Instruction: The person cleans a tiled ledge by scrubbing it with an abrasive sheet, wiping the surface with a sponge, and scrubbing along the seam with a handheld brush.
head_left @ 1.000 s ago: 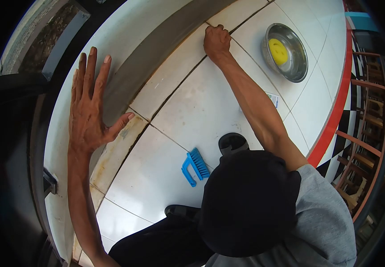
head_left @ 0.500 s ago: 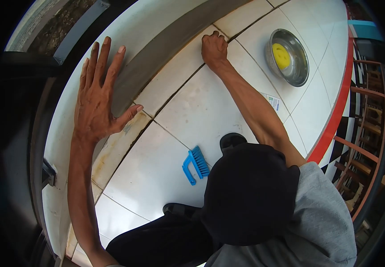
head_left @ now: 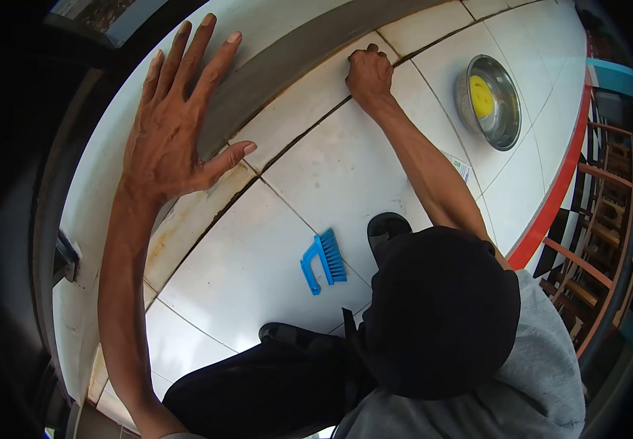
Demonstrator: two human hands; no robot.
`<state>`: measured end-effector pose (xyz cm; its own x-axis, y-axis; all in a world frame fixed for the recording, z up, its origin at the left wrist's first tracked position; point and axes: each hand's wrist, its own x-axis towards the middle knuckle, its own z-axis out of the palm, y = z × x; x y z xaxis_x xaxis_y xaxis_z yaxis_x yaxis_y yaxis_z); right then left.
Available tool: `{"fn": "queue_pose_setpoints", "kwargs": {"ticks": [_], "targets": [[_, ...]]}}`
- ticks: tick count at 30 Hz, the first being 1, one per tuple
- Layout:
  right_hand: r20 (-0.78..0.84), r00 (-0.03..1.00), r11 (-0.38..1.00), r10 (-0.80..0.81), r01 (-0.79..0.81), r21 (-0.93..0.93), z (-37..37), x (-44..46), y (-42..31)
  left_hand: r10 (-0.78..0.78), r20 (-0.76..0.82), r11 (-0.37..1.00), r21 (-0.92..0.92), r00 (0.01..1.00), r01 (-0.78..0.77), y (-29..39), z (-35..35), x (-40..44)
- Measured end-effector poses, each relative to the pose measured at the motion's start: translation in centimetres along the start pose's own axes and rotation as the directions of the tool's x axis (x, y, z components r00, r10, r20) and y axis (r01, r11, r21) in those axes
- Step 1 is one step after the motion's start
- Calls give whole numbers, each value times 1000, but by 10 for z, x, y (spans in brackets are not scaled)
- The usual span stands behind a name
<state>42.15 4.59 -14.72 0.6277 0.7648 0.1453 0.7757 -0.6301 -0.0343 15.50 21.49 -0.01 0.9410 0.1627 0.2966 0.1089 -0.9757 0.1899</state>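
My left hand [head_left: 173,135] is spread open, its palm toward the white wall [head_left: 254,44] at the upper left; whether it presses on the wall I cannot tell. My right hand [head_left: 371,77] is closed on the floor tile beside the dark grout line near the wall's base. Anything inside its fingers is hidden. A blue scrubbing brush [head_left: 324,260] with a loop handle lies on the white tiles [head_left: 236,249], apart from both hands. To the right of my right hand stands a metal bowl [head_left: 508,110] with a yellow sponge-like piece [head_left: 482,96] in it.
A black cap [head_left: 441,314] and a grey shirt [head_left: 529,366] fill the lower right. Dark sandals [head_left: 386,230] rest on the tiles. A small printed label [head_left: 457,167] lies partly behind the right forearm. A red edge [head_left: 550,212] borders the floor, with wooden furniture [head_left: 609,205] beyond.
The view has shifted a little. My left hand appears higher and larger, still spread. My right hand stays closed near the same grout line; the brush and bowl remain on the floor.
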Motion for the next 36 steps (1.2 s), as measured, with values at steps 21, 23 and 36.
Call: {"fn": "queue_pose_setpoints", "kwargs": {"ticks": [21,23,36], "targets": [[83,932,933,-352,341,115,-4,-87,-121,13,-16,1000,-23,1000,-13,-1,1,0],[-37,969,955,-245,248,165,-7,-60,-79,25,-43,1000,-6,999,-25,-3,1,-4],[80,929,921,-362,343,187,-16,-97,-126,47,-54,999,7,997,-46,-1,0,0]]}}
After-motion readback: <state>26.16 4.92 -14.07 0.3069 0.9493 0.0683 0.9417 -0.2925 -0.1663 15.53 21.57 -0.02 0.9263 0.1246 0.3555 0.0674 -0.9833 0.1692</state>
